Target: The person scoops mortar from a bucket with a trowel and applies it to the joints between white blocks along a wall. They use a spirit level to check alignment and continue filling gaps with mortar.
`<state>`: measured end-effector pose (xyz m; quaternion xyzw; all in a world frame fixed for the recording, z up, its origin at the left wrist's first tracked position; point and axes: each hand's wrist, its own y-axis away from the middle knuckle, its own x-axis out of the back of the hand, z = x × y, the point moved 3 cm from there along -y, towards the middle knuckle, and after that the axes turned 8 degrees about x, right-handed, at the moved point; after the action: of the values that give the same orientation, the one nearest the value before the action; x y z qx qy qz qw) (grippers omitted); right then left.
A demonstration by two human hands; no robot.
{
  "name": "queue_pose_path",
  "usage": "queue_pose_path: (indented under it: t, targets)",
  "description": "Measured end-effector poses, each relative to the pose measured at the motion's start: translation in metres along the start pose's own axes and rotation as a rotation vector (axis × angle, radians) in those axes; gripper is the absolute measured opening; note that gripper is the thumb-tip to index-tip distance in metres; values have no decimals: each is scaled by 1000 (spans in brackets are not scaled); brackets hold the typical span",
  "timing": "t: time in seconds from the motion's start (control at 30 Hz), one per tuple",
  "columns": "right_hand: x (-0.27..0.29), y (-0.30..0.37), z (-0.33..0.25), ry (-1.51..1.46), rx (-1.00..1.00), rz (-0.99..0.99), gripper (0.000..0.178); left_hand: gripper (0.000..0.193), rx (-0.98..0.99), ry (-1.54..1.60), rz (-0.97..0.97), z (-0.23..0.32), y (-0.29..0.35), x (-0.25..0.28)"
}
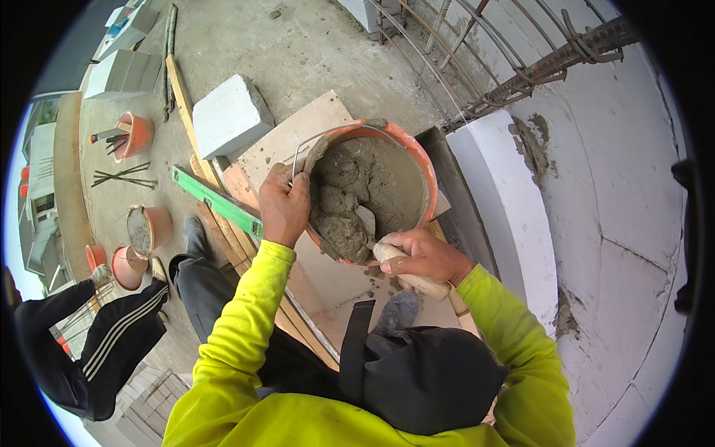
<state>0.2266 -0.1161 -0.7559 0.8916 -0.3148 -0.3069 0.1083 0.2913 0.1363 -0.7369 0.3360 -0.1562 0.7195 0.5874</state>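
An orange bucket (424, 160) of wet grey mortar (357, 175) stands tilted in front of me on boards. My left hand (284, 205) is closed on its left rim, beside the wire handle (296, 160). In my right hand (428, 257) is the thick wooden handle of a trowel (417, 276), gripped near the bucket's front rim. The trowel's metal blade (366, 221) is partly sunk in the mortar, so its tip is hidden. Mortar is heaped higher along the bucket's left side.
A white block wall (603, 216) rises at my right, with steel rebar (521, 74) behind. A white block (232, 117) and green spirit level (216, 201) lie left. Another person (112, 335) stands at far left near several orange buckets (153, 227). Planks (190, 112) cross the floor.
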Motion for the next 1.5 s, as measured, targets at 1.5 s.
queue_pose_path:
  t: [1.5]
  targets:
    - [99,208,3,-165,201,1249,43,33,357,324,-235,-160,-45,27]
